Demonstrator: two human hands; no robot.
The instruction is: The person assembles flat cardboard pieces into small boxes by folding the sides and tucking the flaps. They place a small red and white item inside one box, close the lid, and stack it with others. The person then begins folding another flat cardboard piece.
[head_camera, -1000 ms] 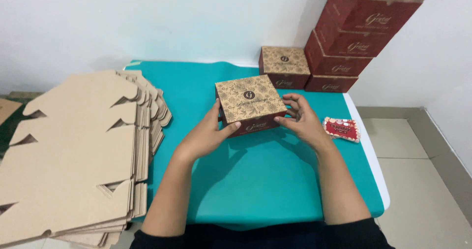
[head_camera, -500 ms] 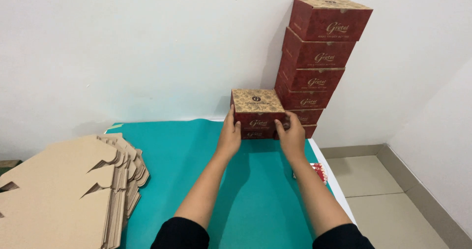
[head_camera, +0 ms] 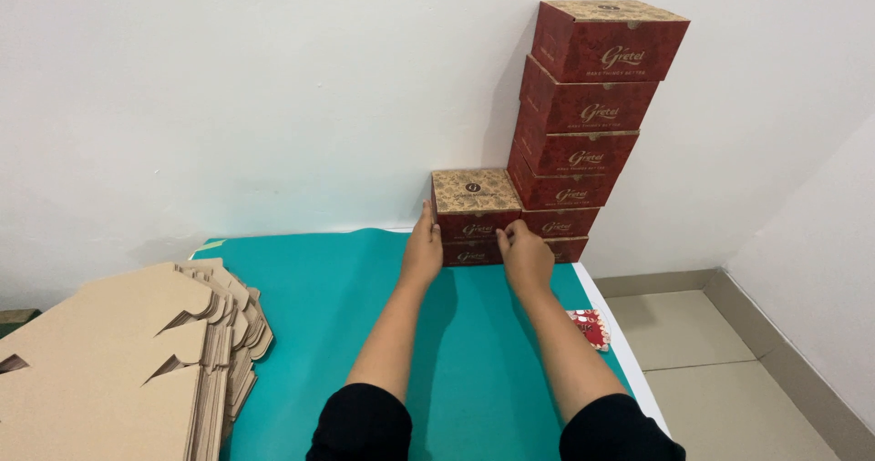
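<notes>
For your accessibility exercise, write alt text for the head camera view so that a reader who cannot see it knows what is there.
Two bare hands, left hand and right hand, press on a red and gold patterned box that sits atop another by the wall, beside a tall leaning stack of matching boxes. A pile of flat cardboard blanks lies at the left of the teal table.

On the bench (head_camera: 474, 370), a folded box (head_camera: 475, 204) sits atop another box (head_camera: 472, 255) at 12 o'clock, touching the tall box stack (head_camera: 583, 124) at 1. Flat cardboard blanks (head_camera: 118, 361) lie at 9; a small packet (head_camera: 592, 328) at 3.
</notes>
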